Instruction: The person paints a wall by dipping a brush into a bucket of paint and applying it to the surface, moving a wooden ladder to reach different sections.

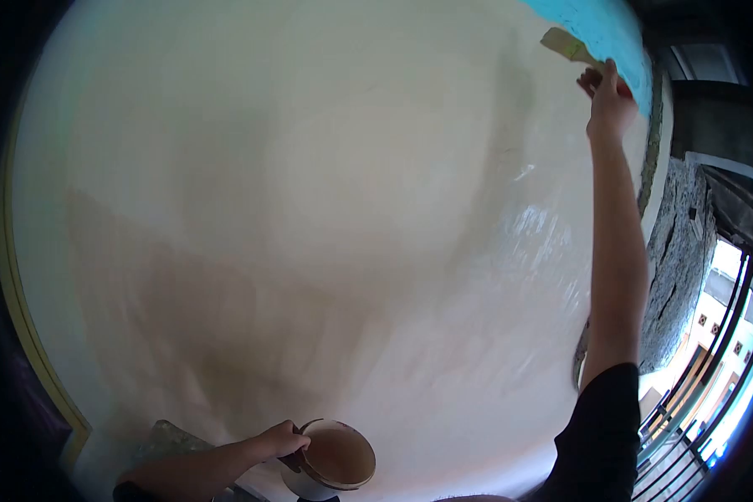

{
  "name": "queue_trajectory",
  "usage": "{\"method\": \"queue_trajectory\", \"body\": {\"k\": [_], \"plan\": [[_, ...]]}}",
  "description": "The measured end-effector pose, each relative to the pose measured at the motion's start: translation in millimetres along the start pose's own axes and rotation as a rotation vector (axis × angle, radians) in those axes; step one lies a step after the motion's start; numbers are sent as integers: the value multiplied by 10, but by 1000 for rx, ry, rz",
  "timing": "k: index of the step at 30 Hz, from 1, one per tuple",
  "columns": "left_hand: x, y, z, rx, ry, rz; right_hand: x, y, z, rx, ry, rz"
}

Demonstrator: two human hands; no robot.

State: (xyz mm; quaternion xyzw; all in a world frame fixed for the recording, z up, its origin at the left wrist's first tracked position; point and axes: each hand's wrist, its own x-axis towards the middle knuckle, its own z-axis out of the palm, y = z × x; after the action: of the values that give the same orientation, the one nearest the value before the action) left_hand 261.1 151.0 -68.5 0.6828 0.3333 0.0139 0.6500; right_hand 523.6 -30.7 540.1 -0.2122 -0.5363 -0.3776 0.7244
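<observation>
Cream wall [309, 209] fills your view, wet sheen at right, blue patch [594, 33] above. Your right hand [608, 96] is closed around the brush [565, 43], raised to the blue edge. Your left hand [280, 439] clamps the paint can [336, 458] low down. Risk: drips from the overhead brush; the can tipping, judged likely if your grip slackens.

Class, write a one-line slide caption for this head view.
Right hand holds a brush high against a cream wall; left hand grips a paint can.
</observation>
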Motion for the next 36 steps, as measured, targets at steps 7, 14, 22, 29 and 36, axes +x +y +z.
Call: {"method": "queue_trajectory", "body": {"k": [7,14,22,29,36], "plan": [[-89,49,-45,-117,-49,-10,1030,260,332,-824,-290,-487],[-106,24,-15,-105,41,24,602,332,236,-769,-623,-281],[-141,92,24,-115,-8,-4,-1497,-184,-552,-656,-1144,-447],[-127,85,47,-69,30,14,-2153,-588,-849,-589,-1329,-154],[-133,103,53,-57,64,6,-1137,352,-884,-548,-1100,-91]]}}
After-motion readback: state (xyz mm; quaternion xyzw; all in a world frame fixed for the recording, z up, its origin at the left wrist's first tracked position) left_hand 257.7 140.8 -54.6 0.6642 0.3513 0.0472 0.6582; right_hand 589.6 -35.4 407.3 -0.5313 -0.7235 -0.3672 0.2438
